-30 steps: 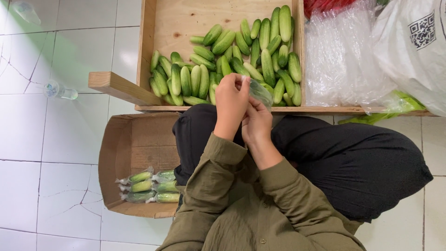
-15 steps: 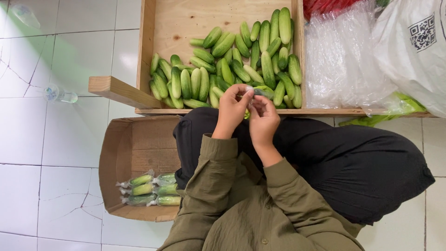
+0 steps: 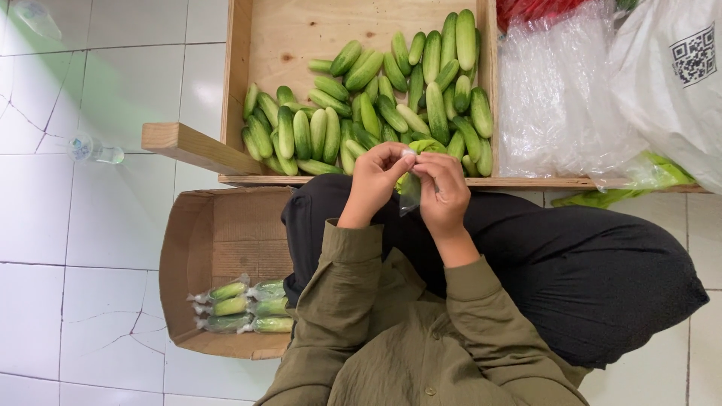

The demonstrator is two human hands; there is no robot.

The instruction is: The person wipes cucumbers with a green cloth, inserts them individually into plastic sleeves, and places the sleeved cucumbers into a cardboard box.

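Head view, left hand (image 3: 374, 183) and right hand (image 3: 444, 190) fingertip to fingertip, both pinching a clear bag (image 3: 411, 192) hanging between them, cucumbers (image 3: 361, 113) in a crate (image 3: 259, 45) just beyond, box (image 3: 214, 240) of wrapped cucumbers (image 3: 237, 304) left of the left forearm

A wooden crate (image 3: 256, 45) sits on the white tiled floor (image 3: 98, 225), with loose green cucumbers (image 3: 376, 105) piled along its near and right sides. A wooden batten (image 3: 195, 146) juts out from its near left corner. Nearer, an open cardboard box (image 3: 218, 233) holds four wrapped cucumbers (image 3: 241, 304) at its near edge. Clear plastic bags (image 3: 556, 98) lie right of the crate, beside a white sack (image 3: 669, 90). A small clear bottle (image 3: 94, 150) lies on the floor, far left.
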